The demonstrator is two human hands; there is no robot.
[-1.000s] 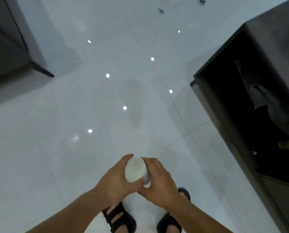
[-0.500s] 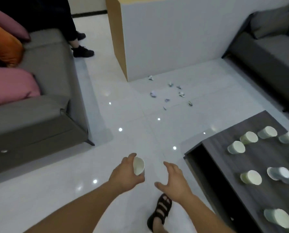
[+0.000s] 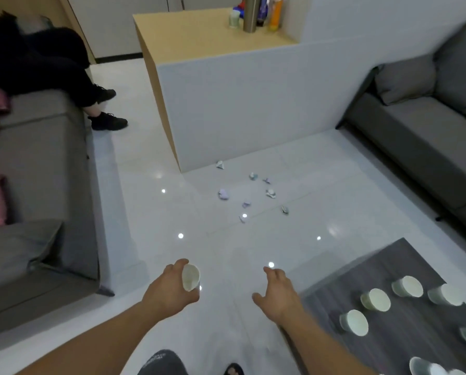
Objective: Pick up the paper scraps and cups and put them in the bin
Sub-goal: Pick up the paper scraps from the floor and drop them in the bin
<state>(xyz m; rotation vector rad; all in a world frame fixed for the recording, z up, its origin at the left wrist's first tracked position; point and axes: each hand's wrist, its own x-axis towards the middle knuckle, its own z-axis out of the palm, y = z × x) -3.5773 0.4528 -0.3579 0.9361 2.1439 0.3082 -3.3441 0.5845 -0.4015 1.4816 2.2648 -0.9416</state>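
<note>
One paper cup (image 3: 190, 277) is in my left hand (image 3: 169, 290) in the head view. The thumb lies over its upper side and the other fingers curl below it, so the hand grips it around the wall. The cup lies sideways in the grip, with its open mouth turned toward the camera. It is white, looks empty inside, and is a little blurred.

My right hand (image 3: 278, 296) holds nothing. Its fingers are spread and loosely bent above the shiny floor (image 3: 172, 212), just beside the near corner of the dark table (image 3: 399, 345).

Several more cups (image 3: 375, 299) are on that table, pale outside and white inside. They seem to lie on their sides, well apart from both hands. Small crumpled paper scraps (image 3: 223, 194), white and pale violet, are scattered on the floor farther away, near the foot of a white counter (image 3: 240, 104).

Some cups at the right and lower edges are cut off, so I cannot count them. Most of the fingers under the held cup are hidden.
</note>
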